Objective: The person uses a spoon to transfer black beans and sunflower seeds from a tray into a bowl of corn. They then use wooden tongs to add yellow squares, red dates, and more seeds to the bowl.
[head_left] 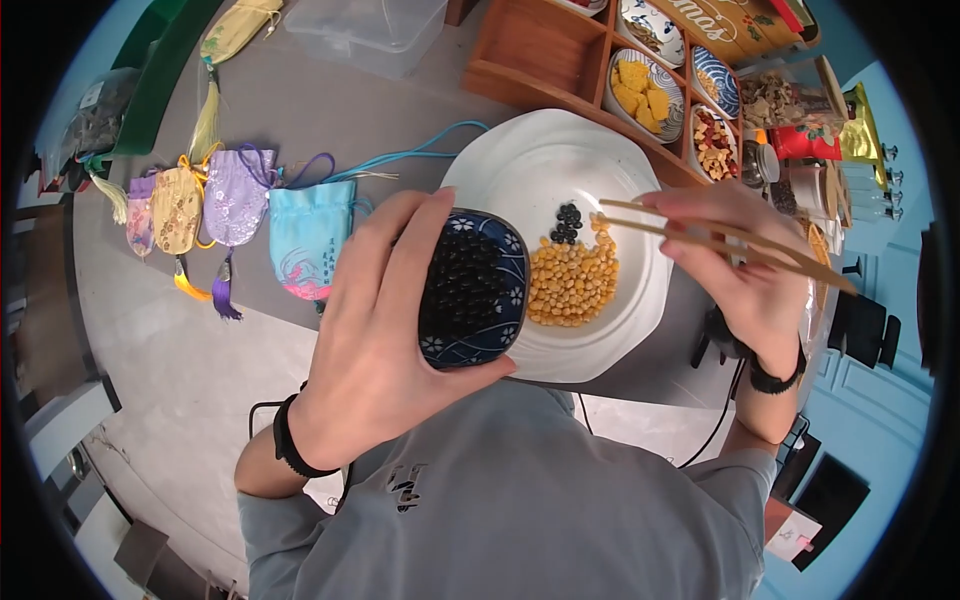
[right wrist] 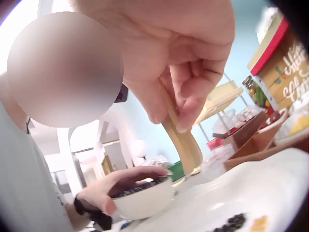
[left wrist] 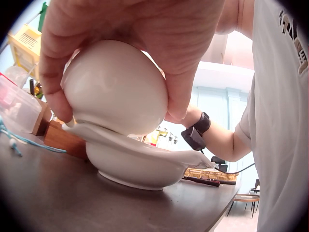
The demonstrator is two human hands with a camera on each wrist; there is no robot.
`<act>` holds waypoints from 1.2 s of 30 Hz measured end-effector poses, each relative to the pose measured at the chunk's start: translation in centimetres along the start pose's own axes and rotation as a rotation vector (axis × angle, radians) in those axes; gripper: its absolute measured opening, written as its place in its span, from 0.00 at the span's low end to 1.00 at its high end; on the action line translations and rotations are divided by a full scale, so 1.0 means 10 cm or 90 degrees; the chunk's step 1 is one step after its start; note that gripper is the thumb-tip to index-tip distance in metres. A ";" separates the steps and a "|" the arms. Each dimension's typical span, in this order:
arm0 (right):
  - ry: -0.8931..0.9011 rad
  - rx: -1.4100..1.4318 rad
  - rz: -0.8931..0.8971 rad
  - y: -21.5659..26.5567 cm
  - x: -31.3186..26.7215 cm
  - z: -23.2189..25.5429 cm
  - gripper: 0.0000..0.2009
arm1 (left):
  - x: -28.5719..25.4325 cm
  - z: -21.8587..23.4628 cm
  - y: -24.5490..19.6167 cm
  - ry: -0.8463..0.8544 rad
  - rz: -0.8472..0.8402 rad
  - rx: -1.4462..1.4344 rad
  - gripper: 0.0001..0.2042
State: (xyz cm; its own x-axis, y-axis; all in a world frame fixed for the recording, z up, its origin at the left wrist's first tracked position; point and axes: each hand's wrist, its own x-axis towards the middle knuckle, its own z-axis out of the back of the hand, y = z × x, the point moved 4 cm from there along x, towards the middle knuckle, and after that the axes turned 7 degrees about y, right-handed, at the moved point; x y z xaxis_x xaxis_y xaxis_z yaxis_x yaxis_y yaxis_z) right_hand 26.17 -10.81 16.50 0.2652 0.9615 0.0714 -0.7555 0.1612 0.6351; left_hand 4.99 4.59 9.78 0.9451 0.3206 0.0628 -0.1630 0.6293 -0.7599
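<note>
My left hand (head_left: 365, 300) grips a small bowl (head_left: 512, 300), blue-patterned inside and white outside, tilted at the left rim of a wide white dish (head_left: 630, 330). Black beans (head_left: 462, 275) fill the bowl. In the left wrist view its white underside (left wrist: 113, 92) overlaps the dish edge. Yellow kernels (head_left: 572, 285) lie heaped in the dish, with a small cluster of black beans (right wrist: 231, 223) beside them. Above the right side of the dish, my right hand (head_left: 745, 275) pinches wooden tongs (head_left: 775, 260) between thumb and fingers. Their tips stand slightly apart near the black cluster and hold nothing visible.
Behind the dish stands a wooden compartment tray (head_left: 540, 95) with small bowls of dried foods. Several drawstring pouches (head_left: 238, 200) with cords and tassels lie on the left. A clear plastic box (head_left: 370, 35) sits at the back, and jars (head_left: 800, 190) stand at right.
</note>
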 end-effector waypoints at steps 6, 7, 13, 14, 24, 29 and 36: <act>0.052 0.019 -0.065 -0.29 -0.08 -0.20 0.10 | 0.00 0.00 -0.01 0.014 0.006 -0.008 0.57; 0.052 0.025 -0.052 -0.28 -0.08 -0.22 0.10 | 0.00 0.00 -0.01 0.015 0.005 -0.007 0.57; 0.068 0.026 0.006 -0.30 -0.04 -0.30 0.11 | -0.01 -0.01 0.00 0.014 -0.003 0.003 0.58; 0.072 0.020 0.011 -0.29 -0.03 -0.30 0.11 | -0.01 0.00 0.00 0.014 -0.003 0.002 0.58; 0.010 0.028 0.012 -0.10 -0.02 -0.11 0.10 | 0.00 0.00 -0.01 0.016 0.000 0.005 0.58; 0.090 0.088 0.267 0.26 0.07 -0.08 0.12 | 0.00 0.00 -0.01 0.008 -0.008 0.004 0.58; 0.112 0.042 0.255 0.47 0.11 -0.25 0.18 | -0.01 -0.01 0.01 0.000 0.008 0.003 0.59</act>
State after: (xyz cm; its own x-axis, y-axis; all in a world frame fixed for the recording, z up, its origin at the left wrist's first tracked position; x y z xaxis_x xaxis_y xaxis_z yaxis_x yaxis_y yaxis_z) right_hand 21.40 -8.47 17.58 -0.1506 0.9695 0.1936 -0.7369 -0.2406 0.6317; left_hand 4.92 4.56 9.67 0.9432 0.3278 0.0535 -0.1753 0.6283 -0.7579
